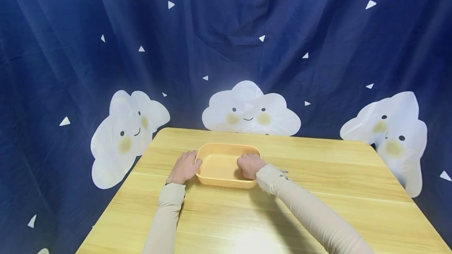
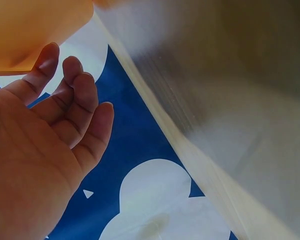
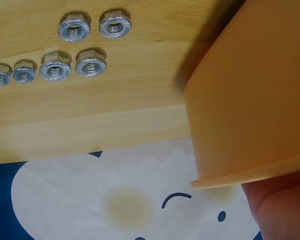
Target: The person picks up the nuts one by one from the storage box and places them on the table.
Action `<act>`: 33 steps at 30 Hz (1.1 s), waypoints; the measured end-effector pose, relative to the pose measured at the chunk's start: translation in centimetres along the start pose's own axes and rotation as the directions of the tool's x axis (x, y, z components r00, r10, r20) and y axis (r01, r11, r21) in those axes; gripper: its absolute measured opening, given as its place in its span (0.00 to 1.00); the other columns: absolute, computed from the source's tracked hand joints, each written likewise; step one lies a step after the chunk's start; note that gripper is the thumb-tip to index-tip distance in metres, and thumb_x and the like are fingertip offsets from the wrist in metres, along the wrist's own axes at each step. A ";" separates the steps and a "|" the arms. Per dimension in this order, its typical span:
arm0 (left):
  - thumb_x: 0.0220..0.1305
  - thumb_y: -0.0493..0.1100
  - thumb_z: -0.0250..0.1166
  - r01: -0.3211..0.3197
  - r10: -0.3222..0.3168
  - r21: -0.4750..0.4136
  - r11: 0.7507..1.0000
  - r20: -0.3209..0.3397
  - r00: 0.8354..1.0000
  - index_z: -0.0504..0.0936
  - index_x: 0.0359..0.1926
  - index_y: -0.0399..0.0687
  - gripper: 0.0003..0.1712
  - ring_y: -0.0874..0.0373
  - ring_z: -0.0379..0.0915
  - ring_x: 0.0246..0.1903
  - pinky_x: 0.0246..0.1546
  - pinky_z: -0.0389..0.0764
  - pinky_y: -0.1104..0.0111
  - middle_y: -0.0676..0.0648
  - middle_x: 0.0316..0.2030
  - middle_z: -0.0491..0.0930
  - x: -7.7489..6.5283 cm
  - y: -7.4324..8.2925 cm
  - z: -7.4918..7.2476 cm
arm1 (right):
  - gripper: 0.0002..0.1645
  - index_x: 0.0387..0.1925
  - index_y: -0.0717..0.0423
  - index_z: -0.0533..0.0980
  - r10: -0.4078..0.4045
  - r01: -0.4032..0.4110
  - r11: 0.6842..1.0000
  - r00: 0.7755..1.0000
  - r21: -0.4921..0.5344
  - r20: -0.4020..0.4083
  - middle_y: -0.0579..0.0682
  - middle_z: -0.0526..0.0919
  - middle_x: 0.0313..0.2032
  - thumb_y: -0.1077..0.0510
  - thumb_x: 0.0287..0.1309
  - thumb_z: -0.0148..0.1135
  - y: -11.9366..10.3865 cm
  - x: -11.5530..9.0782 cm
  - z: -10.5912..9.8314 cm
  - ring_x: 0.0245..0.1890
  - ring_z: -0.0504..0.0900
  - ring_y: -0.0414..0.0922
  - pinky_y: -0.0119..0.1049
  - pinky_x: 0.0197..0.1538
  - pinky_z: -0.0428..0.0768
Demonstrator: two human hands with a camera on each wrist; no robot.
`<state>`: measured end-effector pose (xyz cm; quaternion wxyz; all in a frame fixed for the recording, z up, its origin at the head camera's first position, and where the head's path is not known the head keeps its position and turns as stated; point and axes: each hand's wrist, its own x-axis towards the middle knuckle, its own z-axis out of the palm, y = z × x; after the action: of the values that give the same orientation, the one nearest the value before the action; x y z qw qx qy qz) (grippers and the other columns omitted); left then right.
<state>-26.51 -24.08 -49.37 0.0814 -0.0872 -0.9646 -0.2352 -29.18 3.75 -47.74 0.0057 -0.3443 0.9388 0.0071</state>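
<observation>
A shallow orange plastic tub (image 1: 226,183) with rounded corners stands on the wooden table. At its left end my left hand (image 1: 184,167) holds the side, thumb at the rim and the other fingers outside. The left wrist view shows those fingers (image 2: 85,100) loosely bent beside the tub wall (image 2: 35,30). My right hand (image 1: 250,166) reaches over the near right rim into the tub, its fingers curled low inside. In the right wrist view the tub wall (image 3: 250,100) hides most of that hand (image 3: 285,205); I cannot tell what its fingers hold.
Several silver flange nuts (image 3: 55,67) lie in two rows on the table just right of the tub, partly behind the right cuff in the head view. A dark blue curtain (image 1: 226,50) with white smiling clouds hangs behind the table (image 1: 219,218).
</observation>
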 end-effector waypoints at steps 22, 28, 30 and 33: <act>0.73 0.49 0.51 0.006 -0.008 0.094 0.996 0.026 1.000 0.79 0.61 0.35 0.27 0.36 0.75 0.57 0.59 0.73 0.40 0.34 0.56 0.81 0.3 0.0 0.2 | 0.27 0.11 0.43 0.63 -0.015 0.015 0.999 0.999 0.028 0.030 0.39 0.71 0.18 0.64 0.57 0.66 0.2 -0.3 -0.2 0.21 0.69 0.38 0.37 0.29 0.78; 0.73 0.50 0.51 0.021 -0.024 0.106 0.994 0.033 0.999 0.78 0.63 0.36 0.28 0.36 0.74 0.58 0.59 0.73 0.40 0.34 0.57 0.81 0.2 0.0 0.1 | 0.31 0.08 0.41 0.59 -0.086 0.085 0.992 0.996 0.089 0.010 0.36 0.60 0.12 0.68 0.56 0.60 0.7 -0.6 -0.7 0.16 0.59 0.35 0.30 0.22 0.64; 0.73 0.50 0.50 0.029 -0.032 0.102 0.994 0.036 0.999 0.78 0.64 0.36 0.28 0.36 0.74 0.59 0.59 0.72 0.40 0.34 0.57 0.81 0.1 0.0 0.1 | 0.30 0.08 0.41 0.59 -0.111 0.111 0.988 0.994 0.104 -0.008 0.36 0.59 0.12 0.70 0.52 0.59 0.9 -0.8 -0.9 0.15 0.57 0.34 0.28 0.21 0.61; 0.74 0.50 0.50 0.030 -0.035 0.104 0.994 0.044 0.998 0.77 0.65 0.36 0.29 0.36 0.74 0.60 0.60 0.72 0.39 0.33 0.58 0.80 0.1 -0.1 0.0 | 0.29 0.09 0.40 0.59 -0.131 0.133 0.985 0.991 0.113 -0.027 0.35 0.58 0.13 0.71 0.49 0.59 1.3 -1.2 -1.2 0.16 0.56 0.34 0.27 0.22 0.60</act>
<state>-26.63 -24.13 -49.40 0.0601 -0.0725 -0.9783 -0.1844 -29.12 5.44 -46.55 0.0168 -0.4049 0.9128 -0.0505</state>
